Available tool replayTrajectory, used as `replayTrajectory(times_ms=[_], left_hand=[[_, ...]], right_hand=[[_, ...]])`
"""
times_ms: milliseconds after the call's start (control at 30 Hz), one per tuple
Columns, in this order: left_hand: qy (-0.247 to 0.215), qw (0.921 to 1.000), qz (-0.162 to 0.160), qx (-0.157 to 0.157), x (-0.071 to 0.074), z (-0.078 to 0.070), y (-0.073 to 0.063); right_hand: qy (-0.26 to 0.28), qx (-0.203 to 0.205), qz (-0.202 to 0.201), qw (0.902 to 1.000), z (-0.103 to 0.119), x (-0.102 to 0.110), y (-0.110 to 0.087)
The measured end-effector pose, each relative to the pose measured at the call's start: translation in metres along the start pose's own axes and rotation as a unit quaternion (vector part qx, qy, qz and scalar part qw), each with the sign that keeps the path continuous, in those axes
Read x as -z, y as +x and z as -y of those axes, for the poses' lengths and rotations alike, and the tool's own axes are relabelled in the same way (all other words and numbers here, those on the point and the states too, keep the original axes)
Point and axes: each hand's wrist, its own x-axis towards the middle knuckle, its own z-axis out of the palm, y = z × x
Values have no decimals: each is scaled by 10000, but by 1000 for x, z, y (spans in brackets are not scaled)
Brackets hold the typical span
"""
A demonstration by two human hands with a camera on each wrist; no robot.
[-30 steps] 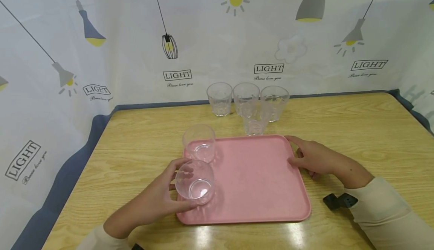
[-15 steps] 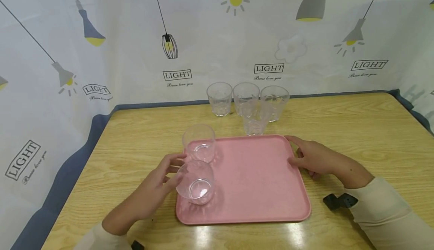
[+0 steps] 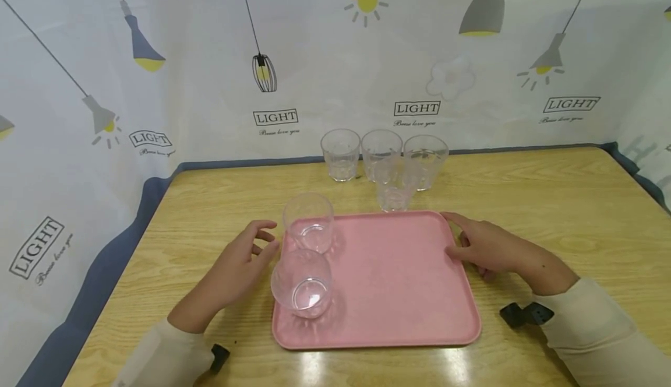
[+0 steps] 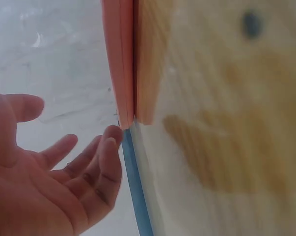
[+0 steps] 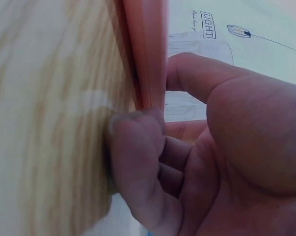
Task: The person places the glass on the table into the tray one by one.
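Observation:
My left hand [image 3: 242, 263] is just left of the pink tray [image 3: 398, 282], fingers loosely bent and holding nothing. In the left wrist view, the left hand [image 4: 64, 182] appears palm-up beside the tray's edge [image 4: 119, 64]. Two clear plastic cups stand upright on the tray's left side: a near cup [image 3: 302, 285] and a far cup [image 3: 308, 224]. With thumb and curled fingers, my right hand [image 3: 487, 246] grips the tray's right rim near its far corner. In the right wrist view, the right hand [image 5: 197, 147] has its thumb on one side of the rim and fingers on the other.
Several more clear cups stand behind the tray, among them a left one [image 3: 341, 155], a right one [image 3: 426, 162] and a nearer one [image 3: 394, 192]. The wooden table [image 3: 209, 200] ends at a curtain [image 3: 209, 84] printed with lamps.
The left hand has let go of the near cup and drawn back to the left, off the tray. Both cups on the tray and the right hand have stayed put.

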Motion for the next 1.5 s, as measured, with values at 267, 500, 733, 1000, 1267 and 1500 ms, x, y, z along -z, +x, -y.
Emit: replayTrajectory(times_ms=[267,500,733,1000,1267,1500], left_hand=[[149,9979,552,309,-2,4,32],[704,9945,723,282,-2,6,56],[1000,9895,1039,-93,0,8,71],[943,9816,1612,-397,1,12,78],[889,9822,1593,-444,2,16,77],[890,9820,1603,-445,3,15,77]], right_hand=[[32,-25,-28,10000,0,-1,-2],[69,-53,-9,10000,2,-2,-3],[127,-63,-9,9999,-1,-5,-1],[90,108,-38,9999,-1,-3,-2],[-171,77,-257,9995,3,6,-1],[-281,99,-1333,9906,10,17,-3]])
